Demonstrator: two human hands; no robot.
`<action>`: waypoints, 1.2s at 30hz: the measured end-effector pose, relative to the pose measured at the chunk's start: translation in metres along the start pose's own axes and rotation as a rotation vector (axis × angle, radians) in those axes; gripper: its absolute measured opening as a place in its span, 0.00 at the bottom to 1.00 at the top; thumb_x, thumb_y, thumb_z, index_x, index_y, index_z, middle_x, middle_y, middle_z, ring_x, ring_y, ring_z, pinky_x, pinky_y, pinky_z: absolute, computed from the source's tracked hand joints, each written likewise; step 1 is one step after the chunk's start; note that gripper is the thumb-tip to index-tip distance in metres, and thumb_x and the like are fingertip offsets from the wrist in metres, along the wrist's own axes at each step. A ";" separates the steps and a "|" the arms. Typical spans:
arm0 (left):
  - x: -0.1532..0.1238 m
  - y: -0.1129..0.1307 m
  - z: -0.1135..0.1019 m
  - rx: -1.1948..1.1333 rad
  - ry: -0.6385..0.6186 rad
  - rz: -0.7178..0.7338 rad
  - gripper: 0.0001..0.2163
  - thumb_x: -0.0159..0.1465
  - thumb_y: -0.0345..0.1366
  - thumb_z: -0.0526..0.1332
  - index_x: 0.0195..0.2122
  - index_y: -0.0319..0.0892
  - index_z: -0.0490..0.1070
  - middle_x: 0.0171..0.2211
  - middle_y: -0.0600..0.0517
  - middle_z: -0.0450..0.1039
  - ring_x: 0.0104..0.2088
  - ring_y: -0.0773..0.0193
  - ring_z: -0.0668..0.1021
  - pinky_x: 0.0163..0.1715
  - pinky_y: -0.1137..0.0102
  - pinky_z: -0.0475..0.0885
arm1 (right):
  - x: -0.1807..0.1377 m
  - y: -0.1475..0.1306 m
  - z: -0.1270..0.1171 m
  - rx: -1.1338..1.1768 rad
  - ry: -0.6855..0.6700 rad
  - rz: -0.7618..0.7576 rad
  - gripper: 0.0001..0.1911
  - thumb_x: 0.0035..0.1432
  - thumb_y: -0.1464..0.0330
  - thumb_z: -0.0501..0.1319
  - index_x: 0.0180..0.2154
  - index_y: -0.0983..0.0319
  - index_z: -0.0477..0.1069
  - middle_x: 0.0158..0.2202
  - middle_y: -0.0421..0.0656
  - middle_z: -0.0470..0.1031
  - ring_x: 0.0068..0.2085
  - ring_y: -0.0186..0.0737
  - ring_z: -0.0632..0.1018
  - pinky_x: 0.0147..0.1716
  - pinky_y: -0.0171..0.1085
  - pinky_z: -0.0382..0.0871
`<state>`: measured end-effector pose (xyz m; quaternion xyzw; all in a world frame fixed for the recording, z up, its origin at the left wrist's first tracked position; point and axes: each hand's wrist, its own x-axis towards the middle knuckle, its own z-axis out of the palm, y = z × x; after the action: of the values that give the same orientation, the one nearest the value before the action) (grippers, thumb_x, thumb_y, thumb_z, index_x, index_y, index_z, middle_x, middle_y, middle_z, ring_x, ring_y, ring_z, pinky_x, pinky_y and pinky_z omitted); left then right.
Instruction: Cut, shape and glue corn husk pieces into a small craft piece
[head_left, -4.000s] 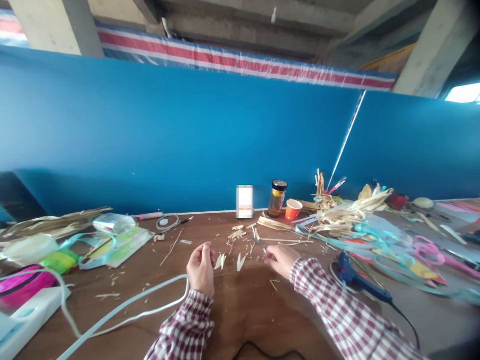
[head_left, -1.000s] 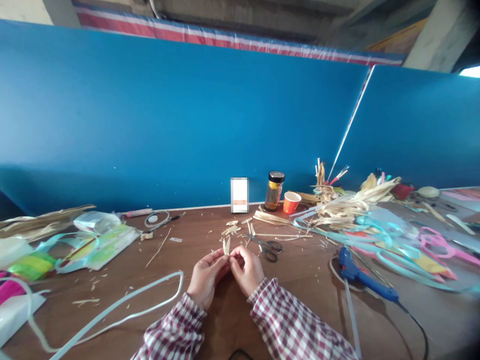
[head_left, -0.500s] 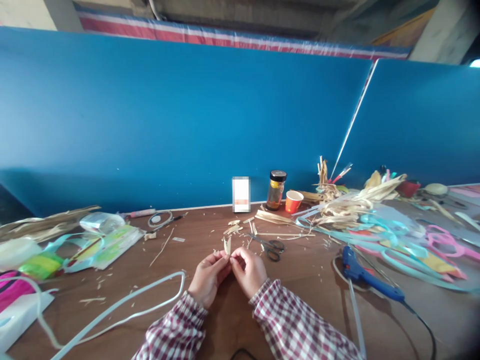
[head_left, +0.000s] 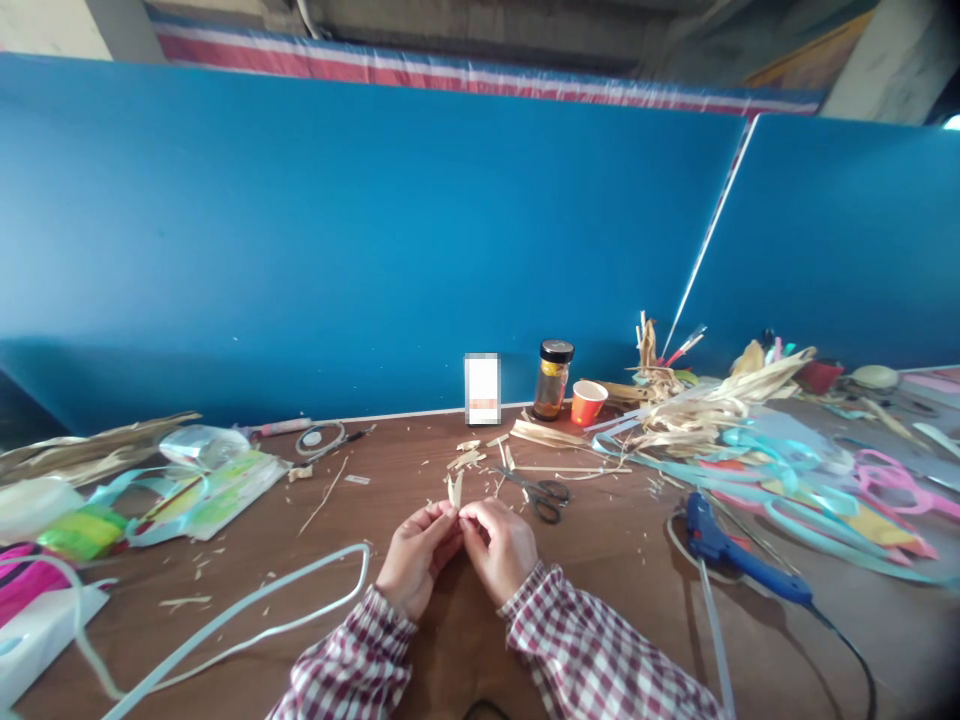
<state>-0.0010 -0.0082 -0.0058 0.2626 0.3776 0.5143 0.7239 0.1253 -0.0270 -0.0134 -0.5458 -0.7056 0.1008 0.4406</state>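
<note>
My left hand [head_left: 416, 555] and my right hand [head_left: 499, 545] meet over the middle of the brown table [head_left: 600, 560]. Both pinch a small bundle of pale husk pieces [head_left: 454, 490] that stands upright above the fingertips. Black-handled scissors [head_left: 538, 492] lie just right of my right hand. Loose husk scraps [head_left: 471, 458] are scattered behind the hands. Both sleeves are red-and-white check.
A blue glue gun [head_left: 731, 553] with its cord lies at the right. A jar [head_left: 553, 380], an orange cup [head_left: 586, 402] and a husk pile [head_left: 697, 415] stand by the blue partition. Pale tubing [head_left: 247, 615] loops at the left; bags and ribbon crowd both ends.
Four seconds ago the hands were apart, the right on the scissors. Now the scissors lie on the table and both hands pinch the husk bundle. Almost nothing has shifted in the last second.
</note>
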 end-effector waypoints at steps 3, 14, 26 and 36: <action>0.000 0.000 -0.001 -0.010 -0.015 0.000 0.11 0.46 0.32 0.72 0.28 0.37 0.72 0.26 0.53 0.73 0.26 0.71 0.76 0.28 0.78 0.74 | 0.000 0.001 0.001 0.050 -0.001 -0.004 0.08 0.58 0.72 0.54 0.35 0.59 0.71 0.32 0.43 0.74 0.33 0.38 0.75 0.33 0.33 0.65; 0.002 -0.003 -0.001 0.013 -0.032 -0.011 0.09 0.48 0.31 0.71 0.27 0.36 0.72 0.26 0.52 0.74 0.26 0.73 0.75 0.30 0.80 0.74 | 0.006 0.003 0.002 0.378 0.064 0.199 0.05 0.56 0.69 0.56 0.34 0.62 0.68 0.29 0.43 0.75 0.28 0.37 0.75 0.28 0.32 0.69; -0.006 -0.001 0.012 0.215 0.039 0.067 0.15 0.41 0.37 0.73 0.26 0.35 0.73 0.20 0.52 0.74 0.20 0.72 0.74 0.19 0.81 0.69 | 0.014 0.011 -0.002 0.547 -0.043 0.301 0.09 0.54 0.65 0.58 0.25 0.62 0.70 0.19 0.37 0.69 0.20 0.32 0.69 0.18 0.30 0.63; -0.005 -0.006 0.010 0.236 0.067 0.059 0.14 0.42 0.36 0.73 0.27 0.36 0.74 0.22 0.51 0.76 0.23 0.69 0.76 0.24 0.77 0.72 | 0.015 0.012 -0.002 0.529 -0.044 0.278 0.07 0.53 0.69 0.58 0.25 0.63 0.71 0.22 0.39 0.72 0.23 0.33 0.71 0.22 0.30 0.64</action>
<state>0.0091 -0.0149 -0.0034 0.3395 0.4515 0.4959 0.6595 0.1347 -0.0102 -0.0125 -0.5012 -0.5827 0.3522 0.5340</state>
